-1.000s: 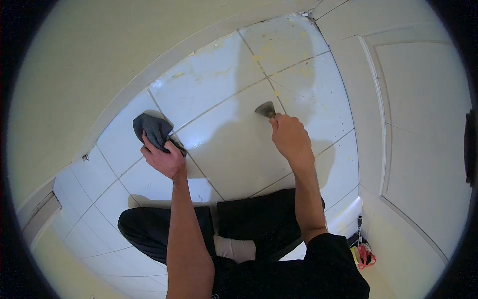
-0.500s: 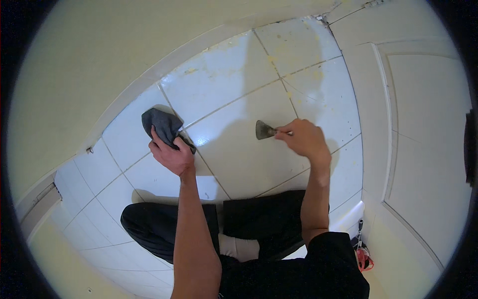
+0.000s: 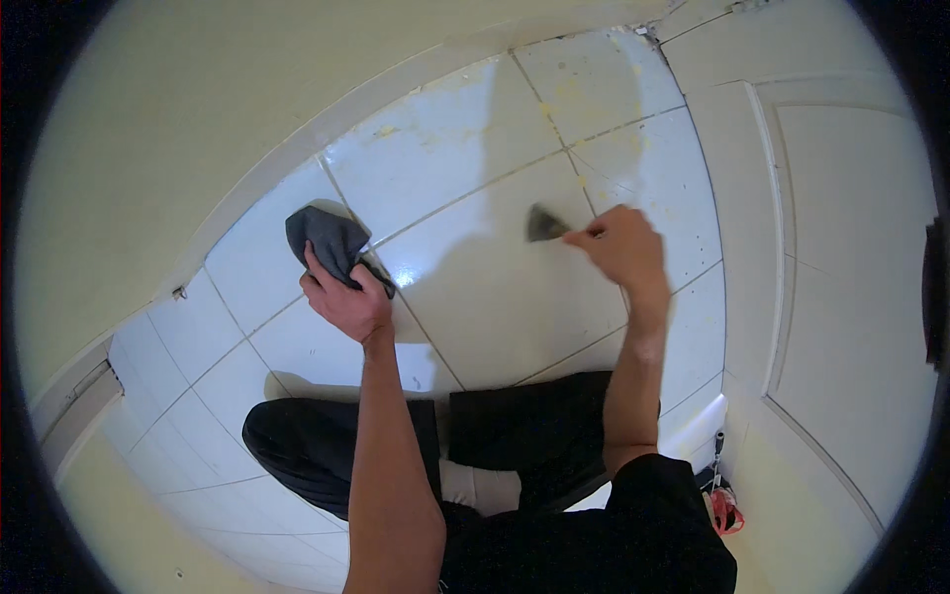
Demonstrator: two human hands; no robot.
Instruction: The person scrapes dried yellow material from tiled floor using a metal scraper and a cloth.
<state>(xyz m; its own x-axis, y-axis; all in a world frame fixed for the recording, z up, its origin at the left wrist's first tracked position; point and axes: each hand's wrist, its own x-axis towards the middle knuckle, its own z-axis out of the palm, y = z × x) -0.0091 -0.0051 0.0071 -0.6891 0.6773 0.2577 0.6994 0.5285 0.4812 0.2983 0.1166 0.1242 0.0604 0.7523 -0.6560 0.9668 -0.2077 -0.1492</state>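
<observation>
My left hand point(image 3: 346, 299) is closed on a dark grey cloth point(image 3: 325, 236), which it presses against the white floor tiles point(image 3: 465, 307) near the wall at left. My right hand point(image 3: 625, 247) grips a putty knife point(image 3: 545, 225) by its handle, most of which the fingers hide. The dark, flared blade points left over the middle of the floor and is slightly blurred. Whether the blade touches the tile I cannot tell. Yellowish smears point(image 3: 562, 104) and small specks mark the tiles beyond it.
A pale wall with a skirting board point(image 3: 396, 87) curves along the left and far side. To the right stands a cream panelled door point(image 3: 851, 218). Several items, among them a red plastic bag point(image 3: 727, 510), lie at lower right. My folded legs point(image 3: 534, 426) border the near side.
My right hand has moved away from me and a little to the right with the putty knife. The left hand and cloth have barely shifted.
</observation>
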